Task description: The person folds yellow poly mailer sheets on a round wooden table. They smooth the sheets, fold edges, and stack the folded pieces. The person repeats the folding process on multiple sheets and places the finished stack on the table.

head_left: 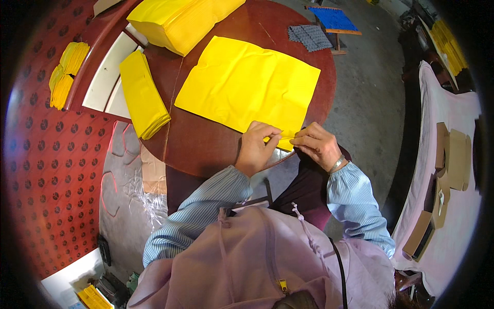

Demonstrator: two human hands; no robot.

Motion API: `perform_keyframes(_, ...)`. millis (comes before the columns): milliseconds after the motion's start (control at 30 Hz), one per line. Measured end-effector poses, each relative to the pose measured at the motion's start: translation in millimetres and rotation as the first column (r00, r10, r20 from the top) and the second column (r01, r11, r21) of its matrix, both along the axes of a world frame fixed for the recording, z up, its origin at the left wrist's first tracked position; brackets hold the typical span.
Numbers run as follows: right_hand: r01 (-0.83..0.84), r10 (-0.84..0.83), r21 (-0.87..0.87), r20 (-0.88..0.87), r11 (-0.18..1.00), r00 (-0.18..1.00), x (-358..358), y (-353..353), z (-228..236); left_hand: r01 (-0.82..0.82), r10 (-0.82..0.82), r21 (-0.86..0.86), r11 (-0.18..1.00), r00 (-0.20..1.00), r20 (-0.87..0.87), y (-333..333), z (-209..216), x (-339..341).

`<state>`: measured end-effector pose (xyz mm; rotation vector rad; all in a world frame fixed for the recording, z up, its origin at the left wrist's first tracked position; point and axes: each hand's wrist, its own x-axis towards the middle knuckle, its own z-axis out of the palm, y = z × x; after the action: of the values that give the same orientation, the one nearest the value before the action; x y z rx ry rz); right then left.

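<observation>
A crinkled yellow sheet (252,82), which looks like thin fabric, lies flat on a round reddish-brown table (195,147). Its near right corner is at the table's edge closest to me. There my left hand (259,147) pinches the sheet's near edge between thumb and curled fingers. Just to the right, my right hand (318,145) grips the very corner with thumb and forefinger. A small gap separates the two hands, and a narrow strip of yellow shows between them. Whether that strip is folded over, I cannot tell.
A tall yellow stack (180,23) and a narrower folded yellow stack (144,95) stand to the left of the sheet. Grey scalloped cloth (310,38) lies at the table's far right, near a blue-topped stool (337,19). Cardboard boxes (455,159) rest on pale cloth at right.
</observation>
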<state>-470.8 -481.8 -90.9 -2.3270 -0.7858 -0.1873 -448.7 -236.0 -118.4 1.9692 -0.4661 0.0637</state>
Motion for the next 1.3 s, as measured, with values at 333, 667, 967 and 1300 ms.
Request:
perform_keyframes(333,0.124,-0.068,0.241,-0.227,0.963,0.971,6.2,4.9,-13.7,-0.015,0.015,-0.029,0.999,1.0,0.012,-2.9,1.4,-1.3)
perform_keyframes(667,0.278,-0.06,0.308,-0.566,0.91,0.822,8.1,3.2,-21.3,0.021,-0.02,-0.016,1.0,0.998,0.059,0.3,5.8,0.5)
perform_keyframes(967,0.304,-0.098,0.344,-0.504,0.888,0.858,1.9,10.1,-21.0,0.023,-0.023,0.001,1.0,0.999,0.044,-0.8,7.7,-2.9)
perform_keyframes(1300,0.21,-0.147,0.285,-0.229,0.935,0.962,-8.8,15.2,-15.8,-0.037,0.038,0.017,0.999,0.999,-0.025,-3.7,-0.3,-0.3)
